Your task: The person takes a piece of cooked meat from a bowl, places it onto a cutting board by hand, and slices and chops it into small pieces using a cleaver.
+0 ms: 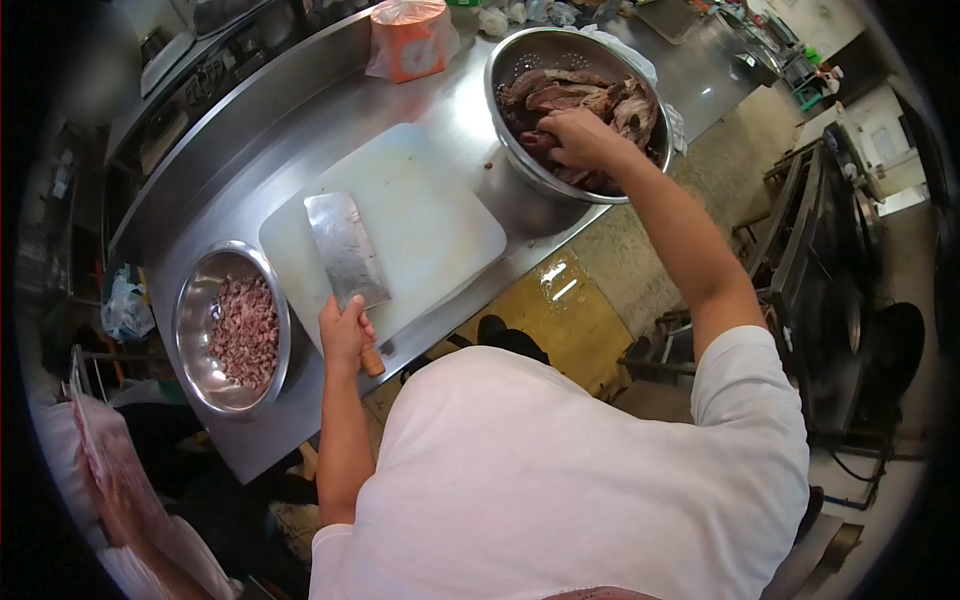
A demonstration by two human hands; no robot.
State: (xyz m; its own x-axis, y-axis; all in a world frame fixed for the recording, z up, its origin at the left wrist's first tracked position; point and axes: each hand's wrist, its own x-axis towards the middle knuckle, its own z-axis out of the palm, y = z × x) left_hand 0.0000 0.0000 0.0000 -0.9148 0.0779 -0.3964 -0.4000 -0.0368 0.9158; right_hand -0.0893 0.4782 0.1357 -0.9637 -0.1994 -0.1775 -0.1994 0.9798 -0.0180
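My left hand (pixel 345 333) is wrapped round the wooden handle of a cleaver (pixel 345 245). Its broad blade lies over the white cutting board (pixel 430 200). At the right, my right hand (pixel 582 140) reaches into a steel colander (pixel 500 120) filled with long, dark pieces of meat (pixel 565 95). Its fingers are curled down on one piece of meat (pixel 538 143), and the fingertips are partly hidden. Left of the board stands a steel bowl (pixel 190 320) holding finely diced meat (pixel 245 330).
An orange scale (pixel 410 40) wrapped in clear plastic stands at the back of the steel table (pixel 330 125). Bags and small items (pixel 530 12) lie behind the colander. Another person's arm (pixel 130 510) shows at lower left. A black stove-like unit (pixel 820 260) is at the right.
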